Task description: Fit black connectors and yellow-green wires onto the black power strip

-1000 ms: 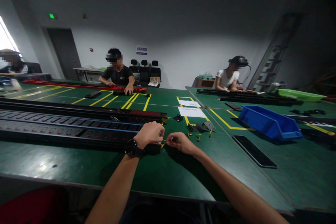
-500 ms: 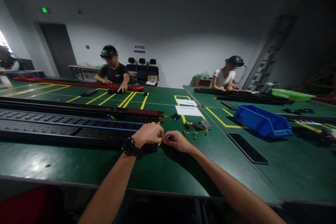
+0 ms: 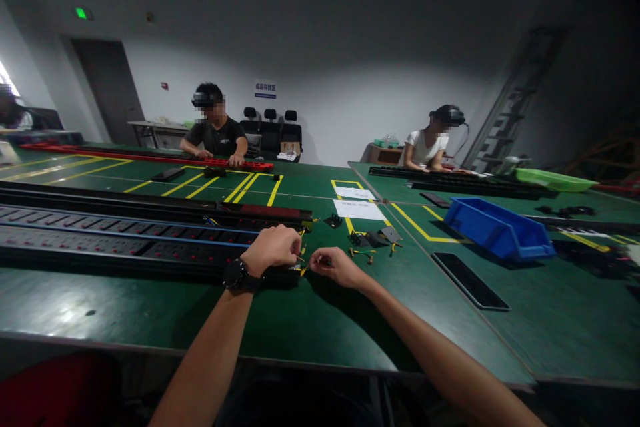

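The left hand is curled into a fist at the near end of the long black power strip on the green surface. The right hand pinches a thin yellow wire stretched between both hands.

Your green table carries long black socket strips on the left, yellow marking lines, two white sheets, small black brackets, a blue bin and a flat black plate on the right.
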`<state>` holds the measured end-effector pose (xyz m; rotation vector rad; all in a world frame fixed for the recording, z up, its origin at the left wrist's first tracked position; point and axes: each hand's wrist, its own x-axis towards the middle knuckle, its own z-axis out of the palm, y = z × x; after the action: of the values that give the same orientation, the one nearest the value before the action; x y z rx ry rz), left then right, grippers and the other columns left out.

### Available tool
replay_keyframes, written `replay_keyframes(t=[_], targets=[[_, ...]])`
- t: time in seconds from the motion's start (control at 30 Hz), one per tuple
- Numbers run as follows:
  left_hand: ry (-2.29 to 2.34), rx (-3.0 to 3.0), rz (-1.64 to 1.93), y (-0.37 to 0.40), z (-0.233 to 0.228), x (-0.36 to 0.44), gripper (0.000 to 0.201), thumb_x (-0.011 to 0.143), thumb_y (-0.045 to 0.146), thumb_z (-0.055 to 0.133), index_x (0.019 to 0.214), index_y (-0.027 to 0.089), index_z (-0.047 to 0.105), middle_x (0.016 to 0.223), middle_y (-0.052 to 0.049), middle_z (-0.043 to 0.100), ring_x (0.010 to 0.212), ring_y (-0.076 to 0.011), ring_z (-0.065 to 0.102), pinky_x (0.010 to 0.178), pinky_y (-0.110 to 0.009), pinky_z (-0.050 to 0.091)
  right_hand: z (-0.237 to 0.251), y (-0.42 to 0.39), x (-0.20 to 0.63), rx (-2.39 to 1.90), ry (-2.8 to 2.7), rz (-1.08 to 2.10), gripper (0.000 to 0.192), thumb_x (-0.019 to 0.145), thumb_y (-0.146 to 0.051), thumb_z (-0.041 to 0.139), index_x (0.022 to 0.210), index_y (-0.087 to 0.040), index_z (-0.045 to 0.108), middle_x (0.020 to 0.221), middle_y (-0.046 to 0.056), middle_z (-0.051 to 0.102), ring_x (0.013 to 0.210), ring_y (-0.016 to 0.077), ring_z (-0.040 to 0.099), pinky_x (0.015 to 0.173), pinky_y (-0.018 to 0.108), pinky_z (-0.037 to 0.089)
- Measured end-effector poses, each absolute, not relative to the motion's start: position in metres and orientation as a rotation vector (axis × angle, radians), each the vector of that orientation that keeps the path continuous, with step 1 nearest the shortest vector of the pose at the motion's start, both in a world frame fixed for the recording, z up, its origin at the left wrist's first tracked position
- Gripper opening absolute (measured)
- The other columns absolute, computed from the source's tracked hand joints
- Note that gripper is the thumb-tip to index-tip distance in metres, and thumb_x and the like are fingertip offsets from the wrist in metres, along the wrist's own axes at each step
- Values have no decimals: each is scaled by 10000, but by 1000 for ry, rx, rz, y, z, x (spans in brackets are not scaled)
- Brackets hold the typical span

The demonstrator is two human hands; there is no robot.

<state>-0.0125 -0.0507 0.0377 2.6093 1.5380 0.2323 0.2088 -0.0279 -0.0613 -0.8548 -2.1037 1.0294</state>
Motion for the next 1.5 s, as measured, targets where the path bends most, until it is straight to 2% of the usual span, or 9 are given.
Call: replay_keyframes(t=[0.3,0.73,0.9,1.13,1.33,1.5], targets=[[1615,2725,86,-57,41,4,144,730,173,706,831,218,799,870,-106,779,797,-250,728,715,-306,501,-64,-26,209,-854,-2091,1070,267,842,-426,711,869,-160,704,803,36,685,666,135,530,634,258,406],[1446,2634,149,-49,33,-6,121,717,201,706,799,234,789,814,-46,765,738,-195,693,652,-264,462,-61,-29,208,-861,-2092,1041,295,851,-445,726,884,-152,721,850,68,720,734,167,592,684,281,448],[1360,2566,195,-52,34,-3,172,722,191,670,826,232,800,803,-39,764,695,-173,681,653,-258,457,-64,-27,208,-869,-2116,989,317,866,-478,708,886,-161,716,843,57,717,734,166,577,686,282,434],[1317,2597,279,-51,24,7,168,766,325,698,857,222,794,842,-66,774,773,-208,700,641,-254,449,-74,-21,209,-923,-2107,925,406,857,-577,685,844,-172,652,738,7,609,658,139,476,612,260,364],[1332,2608,319,-47,23,4,204,822,356,667,846,198,794,839,-82,774,775,-206,701,654,-257,452,-73,-21,210,-921,-2121,926,403,867,-564,683,836,-164,644,741,12,612,656,133,484,606,261,366],[1378,2591,378,-46,29,2,295,863,427,622,858,186,793,833,-89,773,734,-195,690,623,-255,436,-67,-22,214,-962,-2063,1148,449,845,-598,698,951,-167,631,746,9,635,600,126,530,517,232,399]])
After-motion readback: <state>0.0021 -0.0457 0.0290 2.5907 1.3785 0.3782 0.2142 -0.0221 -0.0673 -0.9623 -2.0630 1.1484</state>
